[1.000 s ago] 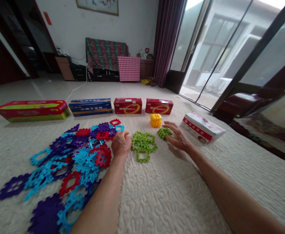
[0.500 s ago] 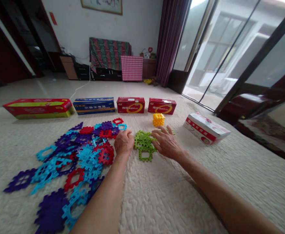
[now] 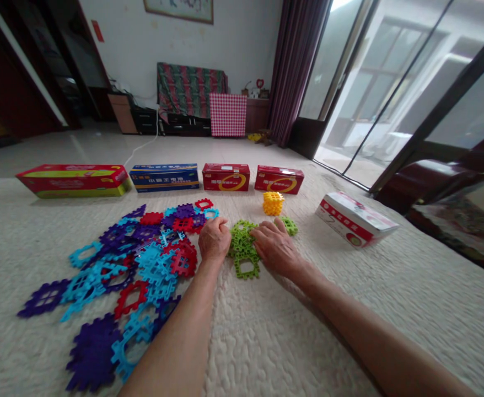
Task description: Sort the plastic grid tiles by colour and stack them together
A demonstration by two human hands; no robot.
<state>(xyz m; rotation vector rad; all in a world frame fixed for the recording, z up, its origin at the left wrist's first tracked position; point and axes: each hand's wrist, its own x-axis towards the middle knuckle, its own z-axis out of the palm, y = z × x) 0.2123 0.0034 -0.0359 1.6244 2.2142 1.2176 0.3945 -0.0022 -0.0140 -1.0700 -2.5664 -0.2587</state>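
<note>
Green pieces (image 3: pixel 242 242) look plastic, the quilted cover (image 3: pixel 242 336) matt cloth.

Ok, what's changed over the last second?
The right hand has moved left, from the small green tile stack to the larger green tile pile. The left hand stays at that pile's left edge; the yellow tile stack and blue battery box stay put.
</note>
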